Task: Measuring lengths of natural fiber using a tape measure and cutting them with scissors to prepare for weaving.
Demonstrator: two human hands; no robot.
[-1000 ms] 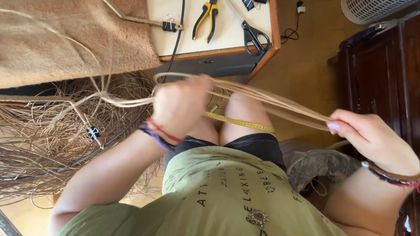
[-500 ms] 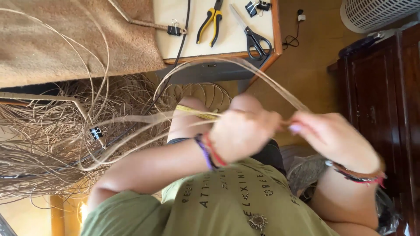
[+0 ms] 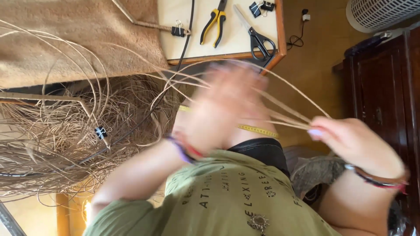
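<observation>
- Blur smears the left hand [image 3: 227,102], raised over the knees among thin pale straw strands [image 3: 280,114]; whether it grips them cannot be told.
- Right hand [image 3: 350,142] pinches those strands' ends at its fingertips.
- Yellow tape measure [image 3: 258,129] lies half hidden behind the blur.
- Yellow-handled pliers [image 3: 213,24] and black scissors [image 3: 258,37] lie on the cream board.

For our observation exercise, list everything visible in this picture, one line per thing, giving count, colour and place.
Cane strands: several, tan, pinched in the right hand.
Loose cane pile: one heap, tan-brown, left.
Tape measure: one, yellow, across the knees.
Pliers: one, yellow-handled, on the board.
Scissors: one, black, on the board.
Binder clips: at least four, black; board and pile.
Board: one, cream, top centre.
Cabinet: one, dark wood, right.
Left hand: blurred, raised among strands.
Right hand: gripping strands.
</observation>
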